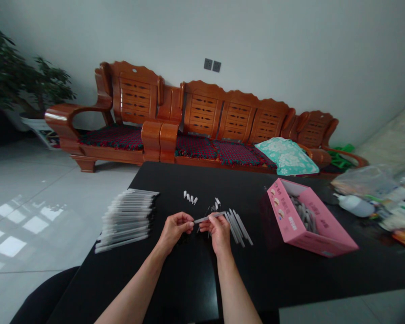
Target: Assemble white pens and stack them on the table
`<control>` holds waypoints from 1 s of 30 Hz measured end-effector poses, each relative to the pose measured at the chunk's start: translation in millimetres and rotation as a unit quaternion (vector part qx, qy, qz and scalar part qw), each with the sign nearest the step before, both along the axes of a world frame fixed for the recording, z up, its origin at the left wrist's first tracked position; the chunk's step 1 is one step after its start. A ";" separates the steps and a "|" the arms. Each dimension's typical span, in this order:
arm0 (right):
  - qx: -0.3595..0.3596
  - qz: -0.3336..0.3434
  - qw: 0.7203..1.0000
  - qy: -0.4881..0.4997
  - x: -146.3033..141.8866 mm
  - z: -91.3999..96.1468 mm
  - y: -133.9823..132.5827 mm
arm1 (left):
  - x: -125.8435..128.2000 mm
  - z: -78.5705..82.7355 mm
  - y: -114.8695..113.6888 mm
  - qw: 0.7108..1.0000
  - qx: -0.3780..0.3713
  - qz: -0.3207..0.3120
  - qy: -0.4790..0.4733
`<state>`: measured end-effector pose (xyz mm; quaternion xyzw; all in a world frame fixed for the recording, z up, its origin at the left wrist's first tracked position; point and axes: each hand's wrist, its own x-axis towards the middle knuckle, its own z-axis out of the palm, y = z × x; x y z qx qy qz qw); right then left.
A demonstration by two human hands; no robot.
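Observation:
My left hand (176, 228) pinches the left end of a slim grey pen-like tube (201, 220). Farther along, my right hand (219, 229) grips the same tube, its far end poking out past the fingers. Under and behind the right hand lie small dark thin pieces, partly hidden, and a few small white pieces (217, 203). Several loose grey tubes (238, 227) lie just right of that hand. Beyond the left hand, several short white caps (190, 197) form a row. A large stack of whitish translucent tubes (126, 218) with dark ends lies at the left.
On the black table (189, 279), an open pink box (310, 216) holding many grey pieces stands at the right. Past it are a white bottle (354, 205), a clear plastic bag (364, 180) and other clutter. A wooden sofa (202, 112) runs behind the table.

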<state>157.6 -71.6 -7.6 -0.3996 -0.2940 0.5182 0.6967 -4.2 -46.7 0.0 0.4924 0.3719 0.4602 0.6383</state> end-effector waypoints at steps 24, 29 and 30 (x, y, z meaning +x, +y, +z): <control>-0.006 -0.007 1.000 -0.017 -1.0 -1.5 0.0 | 4.0 -3.4 -0.8 0.999 0.024 0.041 0.008; -0.004 -0.010 1.000 -0.013 -1.2 -1.1 -0.7 | 1.7 -8.6 -0.9 0.990 0.043 0.023 0.132; -0.005 -0.011 1.000 -0.012 -1.2 -0.8 -0.7 | 1.7 -10.0 -0.9 0.988 0.042 0.018 0.147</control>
